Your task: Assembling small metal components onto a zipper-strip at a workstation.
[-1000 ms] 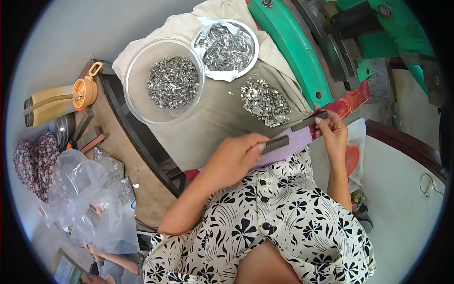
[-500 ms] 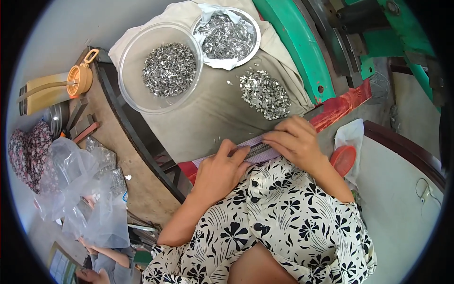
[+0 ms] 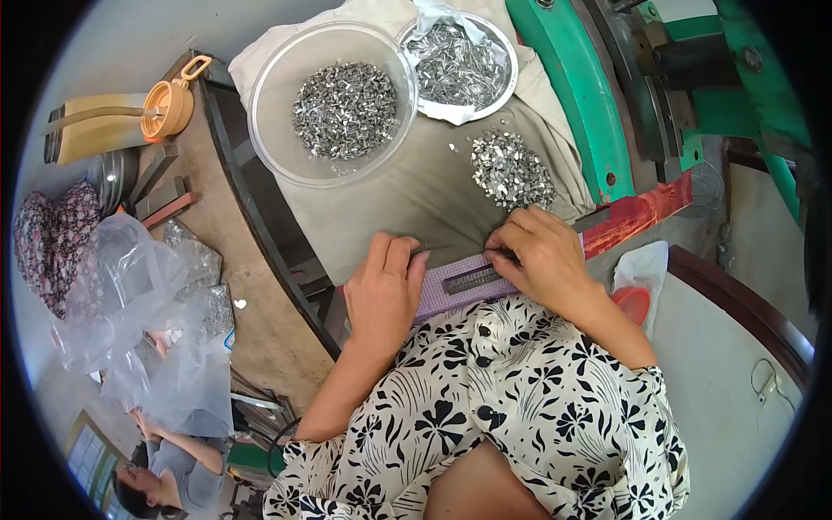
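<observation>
Both hands rest on a purple tray [image 3: 464,284]: left hand [image 3: 381,290] flat, fingers together; right hand [image 3: 537,256] pinching small metal pieces. Loose metal pile [image 3: 511,169] and clear bowl [image 3: 269,113] lie beyond.

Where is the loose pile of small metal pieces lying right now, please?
In the head view, the loose pile lies on the grey cloth, just above the right hand, beside the green machine.

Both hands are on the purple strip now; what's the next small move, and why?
Probably reach the right hand forward to the loose pile of small metal pieces on the cloth and pick up a few. Its fingertips are pinched at the dark slotted bar on the purple strip, which the left hand steadies, and that pile is the nearest supply.
</observation>
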The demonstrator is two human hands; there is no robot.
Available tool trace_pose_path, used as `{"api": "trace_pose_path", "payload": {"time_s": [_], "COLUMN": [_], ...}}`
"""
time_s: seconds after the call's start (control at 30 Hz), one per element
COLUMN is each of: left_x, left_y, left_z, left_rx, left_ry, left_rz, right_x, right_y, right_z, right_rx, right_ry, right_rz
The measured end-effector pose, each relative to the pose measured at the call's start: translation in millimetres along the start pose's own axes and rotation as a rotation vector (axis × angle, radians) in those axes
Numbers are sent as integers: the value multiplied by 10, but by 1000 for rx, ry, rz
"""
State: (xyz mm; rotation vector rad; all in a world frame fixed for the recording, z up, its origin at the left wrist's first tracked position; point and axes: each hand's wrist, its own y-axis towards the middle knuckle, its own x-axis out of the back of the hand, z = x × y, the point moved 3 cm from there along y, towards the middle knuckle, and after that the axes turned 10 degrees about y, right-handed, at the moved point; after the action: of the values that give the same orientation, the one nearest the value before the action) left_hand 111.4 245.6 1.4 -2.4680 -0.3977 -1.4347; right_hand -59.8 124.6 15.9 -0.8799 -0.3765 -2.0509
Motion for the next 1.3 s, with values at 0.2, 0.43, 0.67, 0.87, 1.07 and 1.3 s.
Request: {"api": "trace_pose_path", "payload": {"time_s": [0.2,0.43,0.67,0.87,1.07,1.3], "left_x": [13,21,99,184,147,261], "left_y": [56,59,20,71,23,223], "left_z": [14,36,95,71,149,-91], "left_rx": [57,128,109,31,15,61], "left_ry": [-119,-196,-130,28,-121,-269], "left_rz": [33,89,132,198,170,118], "right_x": [227,483,632,500,385,399], "right_y": [230,796,471,-212,-322,-284], "right_z": [15,21,-48,-241,-332,-315], "right_rx": [-11,113,236,79,98,44], "right_ry": [25,10,-102,-216,-247,-195], "right_rz": [194,-156,-140,59,-32,-64]}}
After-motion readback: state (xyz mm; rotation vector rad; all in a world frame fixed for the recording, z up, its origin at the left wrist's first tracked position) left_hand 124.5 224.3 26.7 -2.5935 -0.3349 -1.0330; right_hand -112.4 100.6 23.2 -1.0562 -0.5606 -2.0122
